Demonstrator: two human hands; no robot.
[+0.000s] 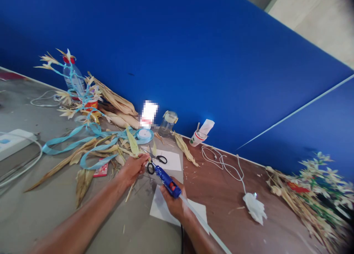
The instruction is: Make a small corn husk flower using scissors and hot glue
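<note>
Right hand (pixel 173 202) clamped around the blue glue gun (pixel 165 177), here above the desk (pixel 132 228)!
At the gun's nozzle, the left hand's (pixel 136 167) grip pinches together, its catch too hidden to tell; black-handled scissors (pixel 157 157) sit just beyond the gun, the ribbon spool (pixel 144 135) farther past it.

Slanted blue glue gun (pixel 165 177), in right hand (pixel 174 203); yellowish husk (pixel 132 141), in left hand (pixel 135 168)
</note>
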